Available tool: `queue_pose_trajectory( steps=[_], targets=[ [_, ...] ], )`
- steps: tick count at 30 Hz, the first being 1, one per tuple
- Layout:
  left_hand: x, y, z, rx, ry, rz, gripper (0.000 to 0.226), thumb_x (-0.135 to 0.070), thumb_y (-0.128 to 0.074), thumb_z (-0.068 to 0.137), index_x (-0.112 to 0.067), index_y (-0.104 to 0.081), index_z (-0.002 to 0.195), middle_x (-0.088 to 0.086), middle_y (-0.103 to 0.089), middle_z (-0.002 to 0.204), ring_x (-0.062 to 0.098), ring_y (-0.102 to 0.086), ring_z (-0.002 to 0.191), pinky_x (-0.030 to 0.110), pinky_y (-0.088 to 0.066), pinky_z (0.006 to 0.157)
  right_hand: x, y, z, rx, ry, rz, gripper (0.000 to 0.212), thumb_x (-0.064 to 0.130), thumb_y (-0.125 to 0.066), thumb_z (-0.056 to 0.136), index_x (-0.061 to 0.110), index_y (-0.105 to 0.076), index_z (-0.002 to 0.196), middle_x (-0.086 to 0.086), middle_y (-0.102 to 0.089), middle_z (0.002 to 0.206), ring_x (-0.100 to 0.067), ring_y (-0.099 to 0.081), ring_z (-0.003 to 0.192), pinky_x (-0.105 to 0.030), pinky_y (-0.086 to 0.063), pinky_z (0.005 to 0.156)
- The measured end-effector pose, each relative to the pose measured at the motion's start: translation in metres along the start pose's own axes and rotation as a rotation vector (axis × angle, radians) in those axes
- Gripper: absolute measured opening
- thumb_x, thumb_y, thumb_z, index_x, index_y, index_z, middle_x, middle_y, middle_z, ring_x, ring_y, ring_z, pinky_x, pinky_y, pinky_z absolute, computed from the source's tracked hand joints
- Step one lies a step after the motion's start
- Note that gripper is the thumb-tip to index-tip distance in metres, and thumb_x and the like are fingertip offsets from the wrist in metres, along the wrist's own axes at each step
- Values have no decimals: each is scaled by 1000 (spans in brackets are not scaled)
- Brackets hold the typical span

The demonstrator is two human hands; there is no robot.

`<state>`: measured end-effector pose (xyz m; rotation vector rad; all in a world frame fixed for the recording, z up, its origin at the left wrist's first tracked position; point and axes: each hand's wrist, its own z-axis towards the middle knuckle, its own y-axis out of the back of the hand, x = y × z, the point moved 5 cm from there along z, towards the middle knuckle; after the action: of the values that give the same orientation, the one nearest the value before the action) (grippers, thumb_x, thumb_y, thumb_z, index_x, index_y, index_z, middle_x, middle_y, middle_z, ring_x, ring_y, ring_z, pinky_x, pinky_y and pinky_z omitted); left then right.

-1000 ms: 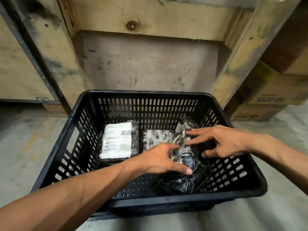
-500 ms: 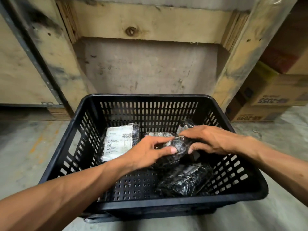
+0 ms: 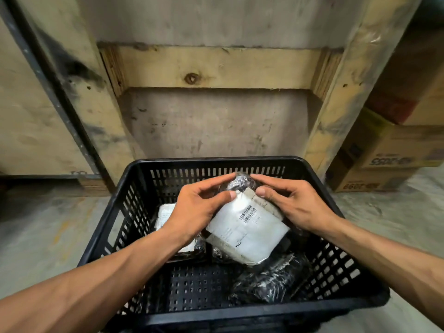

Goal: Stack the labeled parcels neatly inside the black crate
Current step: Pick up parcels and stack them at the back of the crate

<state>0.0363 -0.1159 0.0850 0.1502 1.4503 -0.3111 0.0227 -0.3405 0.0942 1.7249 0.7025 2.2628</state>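
Head view: you hold one labeled parcel (image 3: 247,233) above the interior of the black crate (image 3: 252,316), tilted, with its white label face toward you. Your left hand (image 3: 197,212) grips the parcel's 9 o'clock edge, thumb on the label's upper corner. Your right hand (image 3: 295,207) grips the 3 o'clock edge, thumb at the top corner of the label. Both hands are closed on this parcel.

Step in hand, as judged: orienting the parcel before you set it down. Placement is not yet done.

Next move, as judged:
1. Level the parcel, label up.
2. Lower it toward a bare section of the crate floor or onto a parcel already lying flat.
3. Square its edges to the crate walls before release.

Appearance of the parcel: black glossy film wrap, crinkled at the 12 o'clock end; a white shipping label with a barcode; one label corner is lifted and creased.

Other contents: a second labeled parcel (image 3: 165,215) lies flat at 9 o'clock, partly hidden by your left wrist. A dark wrapped parcel (image 3: 271,282) lies askew at 5 o'clock; its label cannot be seen.
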Motion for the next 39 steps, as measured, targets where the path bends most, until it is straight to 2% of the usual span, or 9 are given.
queue_pose_trajectory(
  steps=[3, 6, 10, 15, 17, 25, 33, 36, 39],
  targets=[
    [-16, 3, 8, -77, -16, -25, 37, -3, -81, 84, -32, -82, 107, 0, -81, 106, 8, -76, 97, 16, -57, 80, 7, 2, 2, 22, 19, 18, 47, 61, -67, 93, 55, -60, 140, 29, -63, 141, 6, -52, 136, -16, -46, 107],
    [-33, 11, 17, -138, -20, -94, 33, 0, -78, 85, -27, -83, 104, 3, -82, 97, 5, -75, 84, 15, -57, 71, 7, 1, 1, 100, -1, -24, 66, 64, -70, 88, 63, -42, 148, 25, -52, 153, 1, -43, 145, -29, -37, 119],
    [-53, 17, 24, -93, -61, -49, 32, -5, -78, 87, -22, -80, 115, 1, -81, 104, 6, -76, 91, 15, -57, 74, 15, -1, 4, 86, 20, 171, 73, 41, -81, 89, 53, -45, 152, 22, -59, 148, -3, -59, 134, -23, -53, 102],
    [-66, 30, 21, -14, -43, 241, 76, -38, -85, 80, -57, -48, 142, -17, -65, 127, -10, -67, 106, 7, -54, 74, 24, -6, 12, -71, 60, 362, 67, 19, -80, 90, 38, -56, 150, 18, -65, 142, -8, -65, 128, -24, -59, 93],
    [-61, 34, 13, -25, -56, 221, 88, -40, -87, 77, -55, -38, 149, -23, -63, 130, -10, -66, 108, 10, -56, 75, 25, -9, 15, -157, 60, 455, 67, 16, -78, 91, 37, -54, 151, 17, -68, 138, -10, -67, 125, -25, -60, 90],
    [-51, 37, 4, -57, -100, 57, 94, -14, -82, 84, -61, -33, 148, -38, -64, 121, 0, -64, 121, 25, -60, 85, 33, -26, 22, -262, 21, 596, 75, 21, -80, 88, 44, -46, 151, 23, -72, 128, -8, -69, 120, -25, -61, 86],
    [-68, 45, 3, -31, -73, 139, 70, -10, -69, 96, -55, -46, 145, -31, -53, 135, -2, -69, 109, 22, -60, 82, 49, -32, 18, 41, -6, 166, 110, 64, -88, 71, 76, -11, 149, 53, -39, 143, 19, -41, 135, -16, -43, 104],
    [-65, 44, -2, -56, -83, 184, 75, -21, -68, 98, -53, -30, 154, -34, -52, 135, 0, -65, 119, 21, -59, 84, 50, -38, 22, 19, 1, 229, 108, 60, -90, 72, 75, -16, 149, 38, -43, 153, -2, -49, 142, -47, -51, 109],
    [-53, 45, -8, -50, -23, 186, 90, -29, -72, 95, -57, -12, 155, -40, -55, 126, 2, -65, 120, 24, -61, 79, 46, -49, 22, -8, 17, 330, 105, 49, -91, 76, 74, -20, 149, 32, -51, 151, -9, -63, 131, -54, -59, 98]
  ],
)
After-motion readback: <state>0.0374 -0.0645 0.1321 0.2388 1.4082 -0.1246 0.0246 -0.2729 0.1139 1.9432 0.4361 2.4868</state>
